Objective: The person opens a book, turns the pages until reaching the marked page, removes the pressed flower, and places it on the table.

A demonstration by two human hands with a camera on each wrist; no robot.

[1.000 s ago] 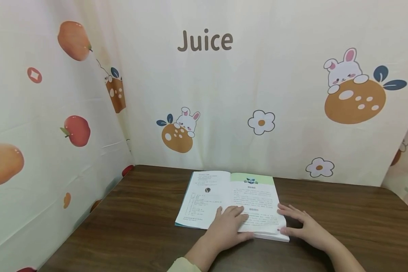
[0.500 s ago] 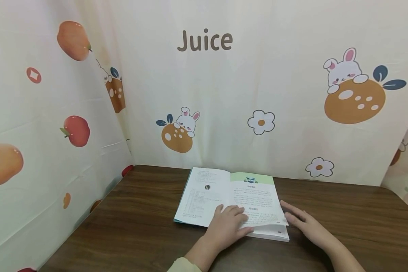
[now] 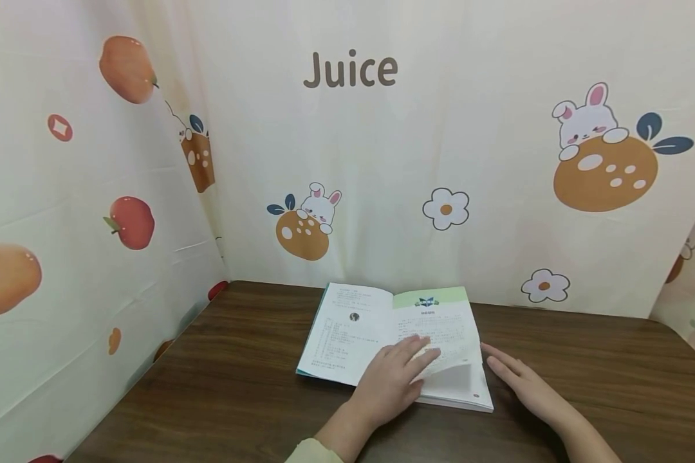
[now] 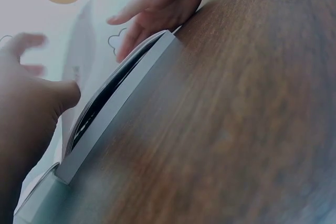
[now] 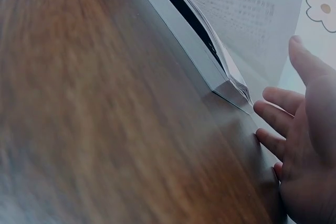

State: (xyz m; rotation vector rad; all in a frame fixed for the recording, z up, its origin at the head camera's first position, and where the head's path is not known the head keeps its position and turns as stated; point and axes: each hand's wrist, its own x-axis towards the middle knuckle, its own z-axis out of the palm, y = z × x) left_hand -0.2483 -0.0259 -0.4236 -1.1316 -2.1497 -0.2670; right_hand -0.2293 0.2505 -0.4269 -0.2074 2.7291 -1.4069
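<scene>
A book [image 3: 342, 347] lies spread on the table, its left page flat. The right-hand leaf with a green header [image 3: 447, 297] is raised at its near side, baring a white page [image 3: 457, 384] below. My left hand [image 3: 389, 381] is over the book's lower middle, fingers spread against the raised leaf. In the left wrist view its thumb stands apart from the fingers, and the leaf [image 4: 80, 45] rises behind. Beside the book's right edge my right hand [image 3: 524, 384] has its fingers extended. The right wrist view shows these fingertips close to the page corner [image 5: 240, 90], holding nothing.
The dark wooden table [image 3: 237, 399] extends on both sides of the book. Behind it hangs a pale curtain [image 3: 382, 148] printed with rabbits, fruit, flowers and the word Juice. Another printed cloth [image 3: 168, 225] borders the left side.
The right-hand leaf has lifted from its near corner, uncovering the page below. My left hand has moved slightly up and right with it. My right hand has drawn off the book's edge.
</scene>
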